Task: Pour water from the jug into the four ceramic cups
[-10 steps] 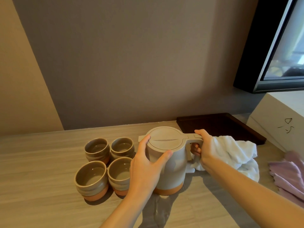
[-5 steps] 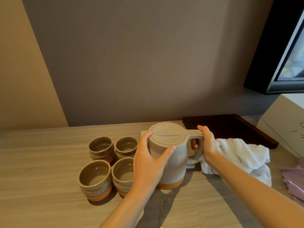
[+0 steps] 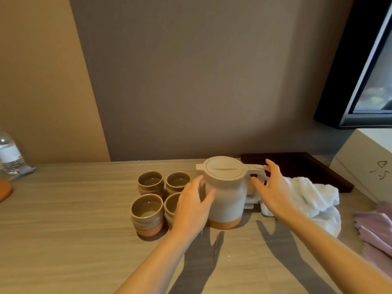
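Jug (image 3: pixel 227 196) stands upright on worktop (image 3: pixel 70 225), lid on, between both hands. Left hand (image 3: pixel 192 209) spread loose against the jug's left side, thumb on the body, grip not clenched. Right hand (image 3: pixel 273 192) fingers splayed, grip released, just right of the handle, not around it. Four cups (image 3: pixel 148 211) clustered just left of left hand, the near-right one partly hidden behind it. White towel (image 3: pixel 314 200) under and right of right hand.
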Available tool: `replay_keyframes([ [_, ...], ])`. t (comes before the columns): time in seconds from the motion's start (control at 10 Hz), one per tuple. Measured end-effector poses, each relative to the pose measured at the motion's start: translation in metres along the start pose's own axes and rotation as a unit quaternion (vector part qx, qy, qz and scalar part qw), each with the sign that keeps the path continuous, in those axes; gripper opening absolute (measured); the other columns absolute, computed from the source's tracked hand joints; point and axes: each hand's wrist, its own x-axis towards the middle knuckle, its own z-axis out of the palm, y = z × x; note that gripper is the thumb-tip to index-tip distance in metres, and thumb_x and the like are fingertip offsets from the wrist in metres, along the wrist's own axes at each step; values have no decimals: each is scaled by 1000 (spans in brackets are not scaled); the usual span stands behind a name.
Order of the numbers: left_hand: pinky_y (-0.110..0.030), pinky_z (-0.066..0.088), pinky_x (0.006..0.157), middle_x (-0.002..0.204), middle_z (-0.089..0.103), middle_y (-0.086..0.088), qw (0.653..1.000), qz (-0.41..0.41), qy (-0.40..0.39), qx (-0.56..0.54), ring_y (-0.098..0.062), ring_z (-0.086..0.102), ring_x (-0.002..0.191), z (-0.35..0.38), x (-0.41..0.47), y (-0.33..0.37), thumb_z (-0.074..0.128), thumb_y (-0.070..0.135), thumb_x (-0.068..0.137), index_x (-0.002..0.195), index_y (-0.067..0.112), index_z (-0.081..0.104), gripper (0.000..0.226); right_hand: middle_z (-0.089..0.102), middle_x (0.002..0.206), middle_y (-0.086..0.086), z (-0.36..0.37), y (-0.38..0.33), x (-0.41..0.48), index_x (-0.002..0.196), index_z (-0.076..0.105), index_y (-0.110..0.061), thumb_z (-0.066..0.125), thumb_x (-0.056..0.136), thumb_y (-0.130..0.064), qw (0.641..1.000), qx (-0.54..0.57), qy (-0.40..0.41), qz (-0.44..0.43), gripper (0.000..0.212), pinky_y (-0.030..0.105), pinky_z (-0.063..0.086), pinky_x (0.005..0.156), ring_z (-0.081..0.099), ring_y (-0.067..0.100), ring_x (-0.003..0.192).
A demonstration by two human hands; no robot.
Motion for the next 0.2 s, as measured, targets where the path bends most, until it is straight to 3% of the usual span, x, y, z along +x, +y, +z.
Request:
replay_keyframes([
  [0.1, -34, 51, 97, 117, 54, 23, 1000, -6, 10, 0, -4, 50, 117, -16, -24, 4, 54, 39, 95, 132, 36, 47, 38, 37, 151, 2, -7, -12, -29, 149, 20, -20, 56, 90, -31, 999, -4, 28, -25, 70, 40, 37, 104, 38, 22, 136],
  [0.2, -32, 54, 92, 107, 56, 24, 999, 12, 36, 10, -4, 56, 111, -30, -56, -1, 53, 37, 96, 125, 35, 53, 29, 46, 141, -4, -3, -23, -73, 146, 25, -24, 57, 91, -29, 998, 50, -14, -46, 64, 32, 40, 98, 45, 15, 129],
])
